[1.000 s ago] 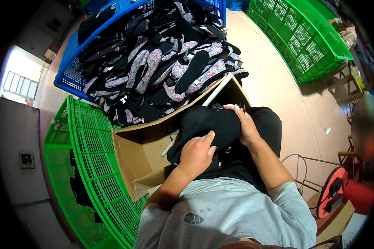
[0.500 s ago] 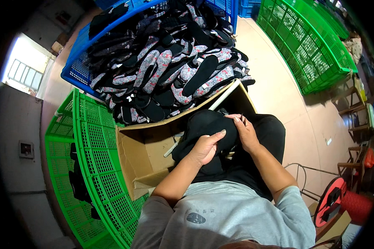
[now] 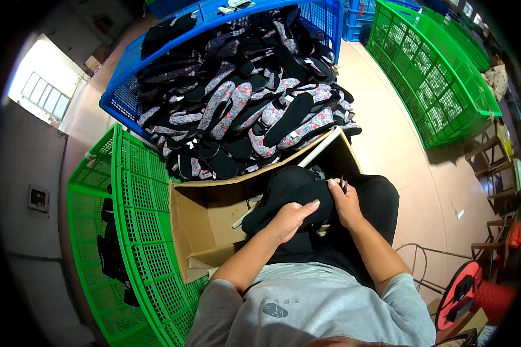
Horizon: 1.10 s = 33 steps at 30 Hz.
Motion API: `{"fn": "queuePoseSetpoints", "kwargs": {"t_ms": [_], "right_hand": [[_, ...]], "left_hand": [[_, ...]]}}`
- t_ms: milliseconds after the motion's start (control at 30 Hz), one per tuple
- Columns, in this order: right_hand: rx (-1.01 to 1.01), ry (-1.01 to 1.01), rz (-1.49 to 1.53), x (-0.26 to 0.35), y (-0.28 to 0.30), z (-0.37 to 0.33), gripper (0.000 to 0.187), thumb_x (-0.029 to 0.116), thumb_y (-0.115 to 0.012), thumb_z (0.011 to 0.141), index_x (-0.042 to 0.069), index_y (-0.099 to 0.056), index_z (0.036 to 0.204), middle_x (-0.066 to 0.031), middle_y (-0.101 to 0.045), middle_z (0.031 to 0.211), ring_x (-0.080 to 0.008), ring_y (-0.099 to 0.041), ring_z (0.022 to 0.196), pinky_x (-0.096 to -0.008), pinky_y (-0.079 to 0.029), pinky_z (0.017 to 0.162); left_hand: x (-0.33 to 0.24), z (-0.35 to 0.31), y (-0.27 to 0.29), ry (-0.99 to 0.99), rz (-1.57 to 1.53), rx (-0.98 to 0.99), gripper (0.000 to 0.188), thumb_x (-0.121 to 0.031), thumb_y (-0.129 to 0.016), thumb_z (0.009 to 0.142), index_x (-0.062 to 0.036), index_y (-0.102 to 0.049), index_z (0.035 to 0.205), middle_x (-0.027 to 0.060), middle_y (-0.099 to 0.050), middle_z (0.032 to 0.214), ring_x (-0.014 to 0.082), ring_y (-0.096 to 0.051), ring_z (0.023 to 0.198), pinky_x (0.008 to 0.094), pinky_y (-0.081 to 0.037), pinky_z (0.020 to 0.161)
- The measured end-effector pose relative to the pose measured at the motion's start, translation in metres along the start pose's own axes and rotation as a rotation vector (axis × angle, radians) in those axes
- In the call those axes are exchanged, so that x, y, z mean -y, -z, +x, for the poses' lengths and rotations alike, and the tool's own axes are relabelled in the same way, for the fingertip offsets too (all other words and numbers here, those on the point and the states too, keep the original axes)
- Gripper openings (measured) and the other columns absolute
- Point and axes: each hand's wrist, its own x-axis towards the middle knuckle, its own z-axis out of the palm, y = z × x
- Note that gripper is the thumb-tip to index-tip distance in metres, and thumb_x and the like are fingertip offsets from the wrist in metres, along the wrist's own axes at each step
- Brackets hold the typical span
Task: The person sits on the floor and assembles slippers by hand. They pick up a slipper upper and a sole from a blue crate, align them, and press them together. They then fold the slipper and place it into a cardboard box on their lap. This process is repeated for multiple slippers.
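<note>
Over my lap I hold a black slipper (image 3: 298, 188), its soft dark surface facing up. My left hand (image 3: 294, 220) is closed on its near left part, thumb lying on top and fingers hidden underneath. At its right edge my right hand (image 3: 344, 202) pinches the fabric between thumb and fingers. A small dark pointed tool (image 3: 344, 185) pokes up from the right hand; it may be thread snips, but its shape is mostly hidden. Just beyond, a heap of slippers (image 3: 231, 110), floral-lined with black soles, spills from a blue crate (image 3: 121, 95).
An open cardboard box (image 3: 194, 222) lies before my lap, with a white tube (image 3: 320, 147) across its edge. Green crates stand at left (image 3: 147, 214) and far right (image 3: 425, 81). A red spool (image 3: 457, 295) on a wire stand sits near my right elbow.
The view has tilted slightly, shifting the scene down and right. The black slipper has turned in my hands, its near end now sticking out left of my left hand. Both hands keep their hold.
</note>
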Motion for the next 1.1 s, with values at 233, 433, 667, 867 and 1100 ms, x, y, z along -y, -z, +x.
{"fn": "queuePoseSetpoints", "kwargs": {"t_ms": [233, 433, 667, 867, 1100], "right_hand": [[-0.115, 0.113, 0.105, -0.001, 0.013, 0.003, 0.025, 0.027, -0.058, 0.100, 0.004, -0.066, 0.097, 0.0040, -0.059, 0.085, -0.0057, -0.050, 0.077, -0.0236, -0.044, 0.072], [-0.132, 0.193, -0.053, 0.004, 0.009, -0.003, 0.028, 0.028, -0.059, 0.099, 0.000, -0.066, 0.100, 0.0025, -0.061, 0.085, -0.0069, -0.053, 0.079, -0.0245, -0.044, 0.076], [-0.168, 0.194, -0.118, 0.001, 0.010, 0.002, 0.030, 0.028, -0.061, 0.098, -0.001, -0.067, 0.101, 0.0005, -0.063, 0.088, -0.0078, -0.055, 0.081, -0.0245, -0.045, 0.077], [-0.239, 0.052, 0.067, 0.002, 0.018, 0.008, 0.028, 0.030, -0.061, 0.098, 0.002, -0.064, 0.096, 0.0013, -0.060, 0.087, -0.0077, -0.052, 0.080, -0.0250, -0.045, 0.076], [-0.172, 0.009, 0.357, 0.021, 0.016, 0.006, 0.028, 0.029, -0.058, 0.098, 0.002, -0.065, 0.098, -0.0055, -0.066, 0.090, -0.0130, -0.063, 0.079, -0.0279, -0.051, 0.075]], "left_hand": [[-0.028, -0.034, 0.001, -0.219, 0.838, -0.429, 0.031, -0.029, -0.067, 0.090, 0.0007, -0.068, 0.097, 0.0119, -0.068, 0.081, 0.0219, -0.066, 0.074, 0.0347, -0.052, 0.072], [-0.017, -0.029, 0.003, -0.420, 1.453, -0.587, 0.033, -0.032, -0.076, 0.076, -0.0008, -0.065, 0.082, 0.0199, -0.066, 0.079, 0.0388, -0.064, 0.079, 0.0484, -0.051, 0.073], [-0.026, -0.027, 0.010, -0.505, 1.493, -0.533, 0.036, -0.033, -0.077, 0.077, -0.0004, -0.064, 0.081, 0.0195, -0.065, 0.078, 0.0403, -0.063, 0.083, 0.0486, -0.051, 0.077], [-0.061, -0.078, -0.002, -0.554, 0.817, -0.313, 0.015, -0.012, -0.069, 0.087, -0.0016, -0.068, 0.098, 0.0113, -0.068, 0.086, 0.0195, -0.067, 0.079, 0.0296, -0.053, 0.070], [-0.044, -0.056, 0.077, -0.327, 0.216, -0.396, 0.034, -0.031, -0.049, 0.104, -0.0022, -0.060, 0.117, 0.0071, -0.065, 0.106, 0.0129, -0.061, 0.093, 0.0276, -0.050, 0.082]]}}
